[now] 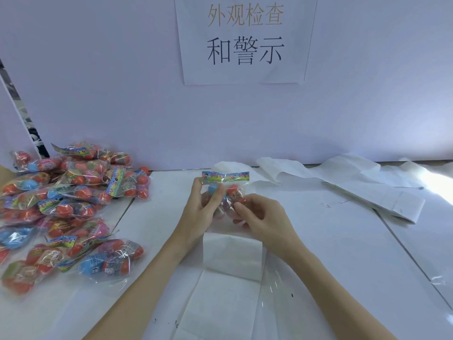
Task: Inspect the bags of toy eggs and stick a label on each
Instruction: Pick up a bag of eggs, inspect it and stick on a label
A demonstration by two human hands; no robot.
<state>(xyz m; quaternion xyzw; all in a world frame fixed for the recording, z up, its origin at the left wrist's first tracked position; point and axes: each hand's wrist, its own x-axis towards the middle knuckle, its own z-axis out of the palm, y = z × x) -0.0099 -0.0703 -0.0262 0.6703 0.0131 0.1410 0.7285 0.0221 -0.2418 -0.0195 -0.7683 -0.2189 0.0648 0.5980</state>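
Note:
A clear bag of toy eggs with a colourful header card is held upright above the middle of the table. My left hand grips its left side, fingers curled round the front. My right hand pinches the bag's lower right part, over an orange egg. Blue and orange eggs show through the plastic; the bag's lower half is hidden by my fingers. No label is plainly visible on it.
A large heap of bagged toy eggs covers the table's left side. A glossy label backing sheet lies under my wrists. More white sheets lie at the back right. A paper sign hangs on the wall behind.

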